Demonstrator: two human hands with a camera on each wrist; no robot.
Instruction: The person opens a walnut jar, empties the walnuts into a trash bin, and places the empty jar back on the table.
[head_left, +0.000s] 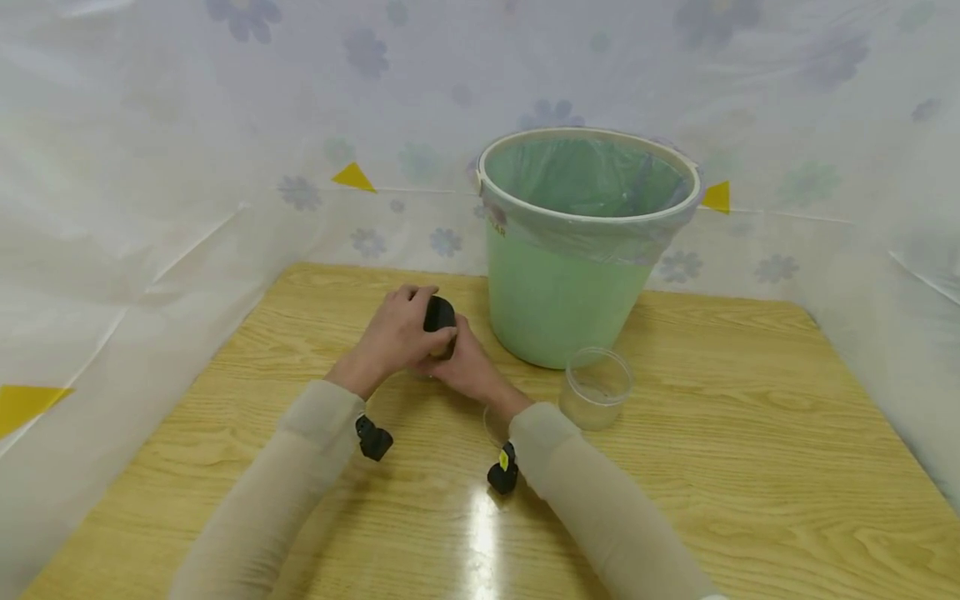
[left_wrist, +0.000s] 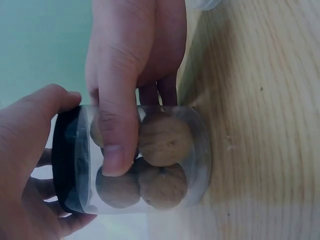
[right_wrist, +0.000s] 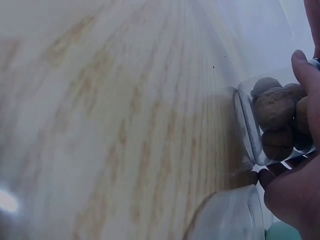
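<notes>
Light wooden table [head_left: 712,467] with visible grain, glare spot near the front edge. Translucent plastic sheeting [head_left: 187,125] with faded flower print encloses the table on three sides, creased. Small yellow triangles [head_left: 353,177] stuck on the sheeting at left, back and right. Soft, even indoor light.

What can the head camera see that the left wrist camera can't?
Only the head view shows the green bucket, the empty clear cup beside it and both sleeves. Only the left wrist view shows the walnuts inside the clear jar. Both show the left hand gripping the black lid, the right hand holding the jar, and the wooden table.
</notes>
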